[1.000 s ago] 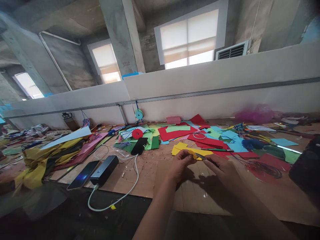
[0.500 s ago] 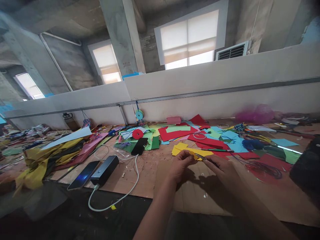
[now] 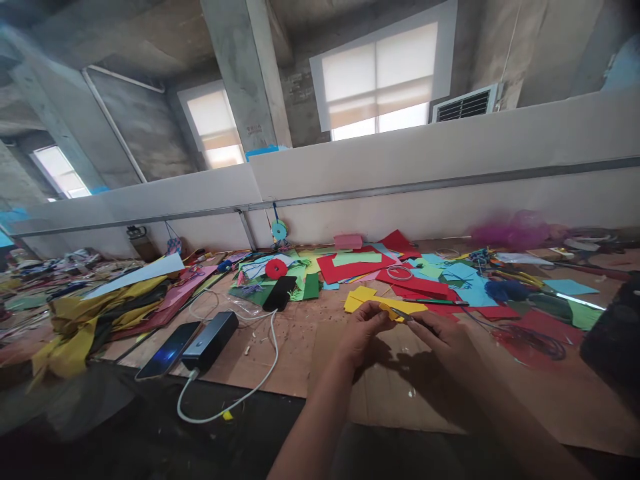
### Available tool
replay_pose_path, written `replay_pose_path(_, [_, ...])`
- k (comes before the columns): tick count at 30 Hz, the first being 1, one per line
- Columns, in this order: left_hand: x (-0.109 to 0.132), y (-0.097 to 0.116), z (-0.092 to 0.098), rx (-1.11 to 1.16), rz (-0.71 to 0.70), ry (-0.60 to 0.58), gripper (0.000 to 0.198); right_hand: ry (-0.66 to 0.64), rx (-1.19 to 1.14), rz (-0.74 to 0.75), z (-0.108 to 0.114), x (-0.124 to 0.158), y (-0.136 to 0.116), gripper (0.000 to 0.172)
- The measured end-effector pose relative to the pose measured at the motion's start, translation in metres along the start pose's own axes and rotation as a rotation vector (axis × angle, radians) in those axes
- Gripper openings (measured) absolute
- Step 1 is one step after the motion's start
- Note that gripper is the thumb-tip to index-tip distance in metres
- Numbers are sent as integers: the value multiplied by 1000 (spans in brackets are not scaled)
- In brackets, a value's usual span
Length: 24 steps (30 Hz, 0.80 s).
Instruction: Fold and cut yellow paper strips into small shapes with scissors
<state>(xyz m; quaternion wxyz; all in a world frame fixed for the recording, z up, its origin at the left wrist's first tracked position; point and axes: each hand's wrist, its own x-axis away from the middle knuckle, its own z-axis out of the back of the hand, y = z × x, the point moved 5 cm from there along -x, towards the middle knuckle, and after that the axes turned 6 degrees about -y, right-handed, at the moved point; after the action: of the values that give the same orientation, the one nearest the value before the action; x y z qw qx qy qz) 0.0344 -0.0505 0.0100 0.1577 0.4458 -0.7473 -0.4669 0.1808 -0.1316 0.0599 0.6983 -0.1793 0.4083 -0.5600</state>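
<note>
My left hand (image 3: pixel 361 331) pinches a small yellow paper piece (image 3: pixel 387 311) between thumb and fingertips, above a sheet of brown cardboard (image 3: pixel 400 393). My right hand (image 3: pixel 443 337) is closed round a small pair of scissors (image 3: pixel 403 316) whose tip meets the yellow piece. Just behind both hands lie yellow paper sheets (image 3: pixel 363 296) on the table.
Red, green and blue paper sheets (image 3: pixel 400 270) are strewn behind the hands. A phone (image 3: pixel 167 349) and a black power bank (image 3: pixel 210 340) with a white cable (image 3: pixel 235 397) lie at the left. Crumpled yellow paper (image 3: pixel 80 327) is heaped far left. A white partition (image 3: pixel 400 173) backs the table.
Almost nothing differs: both hands stay together on the yellow piece, and the view has shifted very slightly.
</note>
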Motion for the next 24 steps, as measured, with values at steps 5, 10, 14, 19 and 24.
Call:
replay_pose_path(5, [1, 2, -2, 9, 8, -7, 32, 15, 10, -6, 0, 0, 1, 29])
replay_pose_path(10, [2, 2, -3, 7, 14, 2, 33, -14, -14, -21, -3, 0, 5, 30])
replay_pose_path(14, [1, 1, -2, 4, 14, -5, 32, -26, -15, -36, -3, 0, 5, 29])
replay_pose_path(19, [1, 0, -1, -16, 17, -11, 34, -39, -48, -30, -3, 0, 5, 30])
replay_pose_path(24, [0, -2, 0, -11, 23, -4, 36, -42, -86, -45, -4, -1, 5, 29])
